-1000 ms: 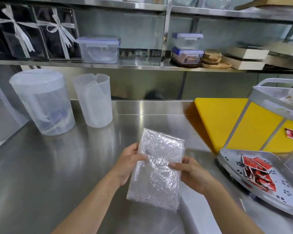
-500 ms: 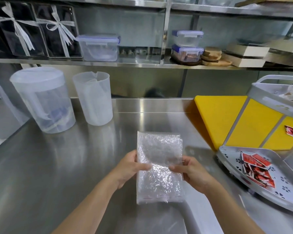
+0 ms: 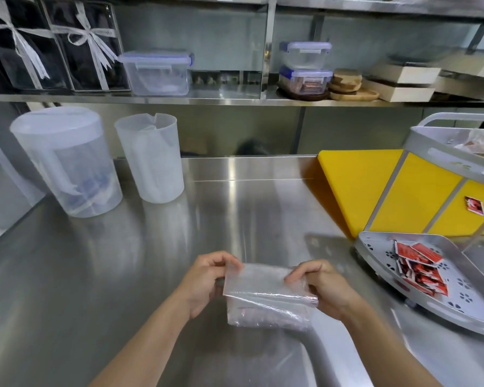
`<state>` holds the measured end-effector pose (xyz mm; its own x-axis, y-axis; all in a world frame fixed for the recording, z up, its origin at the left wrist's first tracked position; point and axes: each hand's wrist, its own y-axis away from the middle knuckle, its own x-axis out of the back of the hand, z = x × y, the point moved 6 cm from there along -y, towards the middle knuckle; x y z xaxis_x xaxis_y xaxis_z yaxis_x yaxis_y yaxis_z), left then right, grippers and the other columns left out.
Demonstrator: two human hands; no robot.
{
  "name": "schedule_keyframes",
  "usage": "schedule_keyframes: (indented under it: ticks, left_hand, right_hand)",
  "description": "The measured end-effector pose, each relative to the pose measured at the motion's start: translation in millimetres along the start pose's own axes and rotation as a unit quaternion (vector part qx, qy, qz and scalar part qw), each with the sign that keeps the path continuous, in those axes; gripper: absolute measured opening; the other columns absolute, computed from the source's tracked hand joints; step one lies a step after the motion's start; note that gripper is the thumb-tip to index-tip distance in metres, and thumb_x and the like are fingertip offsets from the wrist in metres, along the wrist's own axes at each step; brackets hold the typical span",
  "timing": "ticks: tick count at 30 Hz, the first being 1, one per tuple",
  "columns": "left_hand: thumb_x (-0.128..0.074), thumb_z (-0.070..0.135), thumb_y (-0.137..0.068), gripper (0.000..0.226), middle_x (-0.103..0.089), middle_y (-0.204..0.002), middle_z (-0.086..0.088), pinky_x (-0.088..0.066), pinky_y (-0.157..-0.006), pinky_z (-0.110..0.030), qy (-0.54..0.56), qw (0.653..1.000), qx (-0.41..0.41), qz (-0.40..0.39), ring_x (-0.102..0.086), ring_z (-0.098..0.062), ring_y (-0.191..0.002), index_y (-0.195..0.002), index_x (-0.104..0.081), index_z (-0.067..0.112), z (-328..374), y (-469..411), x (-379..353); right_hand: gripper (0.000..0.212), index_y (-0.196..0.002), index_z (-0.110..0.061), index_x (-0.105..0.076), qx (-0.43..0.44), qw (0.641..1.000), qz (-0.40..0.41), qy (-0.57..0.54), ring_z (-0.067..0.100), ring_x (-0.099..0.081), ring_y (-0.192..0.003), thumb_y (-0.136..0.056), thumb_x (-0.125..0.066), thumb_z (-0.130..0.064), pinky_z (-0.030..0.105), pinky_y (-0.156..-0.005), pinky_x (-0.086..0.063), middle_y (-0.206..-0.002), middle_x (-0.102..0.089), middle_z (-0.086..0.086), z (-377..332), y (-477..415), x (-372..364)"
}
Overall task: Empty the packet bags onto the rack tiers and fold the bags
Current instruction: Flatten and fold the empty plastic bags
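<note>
Folded down since earlier, clear bag (image 3: 266,296), both hands' grip pinched shut on its top corners, contents indistinct

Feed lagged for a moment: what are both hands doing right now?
Left hand: closed, pinching the clear plastic bag's left edge.
Right hand: closed, pinching the same bag's right edge.

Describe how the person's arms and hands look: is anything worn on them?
Both forearms are bare as far as the frame shows; no sleeve reaches into view. The left hand and the right hand wear no gloves. No watch, ring or bracelet shows. The fingernails look short and plain.
</note>
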<state>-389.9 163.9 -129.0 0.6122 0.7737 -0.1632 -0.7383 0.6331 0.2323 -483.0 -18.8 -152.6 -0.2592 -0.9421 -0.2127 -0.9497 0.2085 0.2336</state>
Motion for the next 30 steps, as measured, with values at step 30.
schedule_keyframes:
  ticks: [30]
  left_hand:
    - [-0.062,0.015,-0.084,0.011,-0.065,-0.085,-0.002,-0.051,-0.065,-0.029,-0.188,0.964,0.133,-0.132,-0.060,-0.017,-0.069,-0.091,-0.054,0.014,-123,37,-286]
  right_hand:
    - [0.049,-0.116,-0.009,-0.051,-0.008,0.925,0.378,-0.032,0.006,-0.052,-0.063,-0.074,-0.075,-0.017,0.015,-0.050,-0.040,-0.083,-0.057,-0.002,77,244,208]
